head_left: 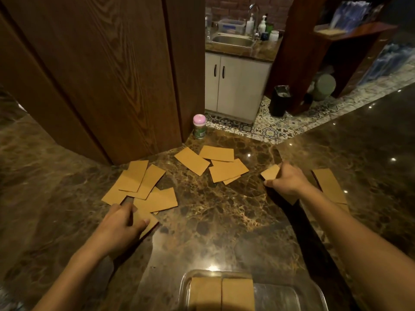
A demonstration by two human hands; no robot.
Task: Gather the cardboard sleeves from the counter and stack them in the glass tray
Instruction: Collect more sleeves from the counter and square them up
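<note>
tan cardboard sleeves, brown marbled counter (glossy), pink-capped bottle

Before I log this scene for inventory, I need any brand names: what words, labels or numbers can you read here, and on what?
No text in this view can be read.
small bottle with a pink cap: green label, print too blurred to read.
bottles by the sink: too small and far off to read.
cardboard sleeves: plain faces, no print visible.
glass tray: no marking visible.

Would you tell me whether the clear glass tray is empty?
Not empty: the clear glass tray holds two brown cardboard sleeves side by side.
</note>
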